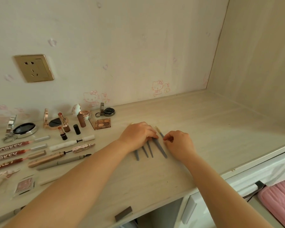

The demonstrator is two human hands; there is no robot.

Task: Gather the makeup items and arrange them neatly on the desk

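Several grey-handled makeup brushes lie side by side on the pale wooden desk. My left hand lies over their upper ends, its fingers curled down onto them. My right hand pinches one more grey brush just right of the row, bristle tip pointing away. To the left lie lip pencils, mascaras, lipsticks, an open eyeshadow palette and open compacts.
A wall with a gold socket rises behind the desk, and a side panel closes it on the right. A small pink eyeshadow case lies near the front left. A pink cushion sits below the desk edge.
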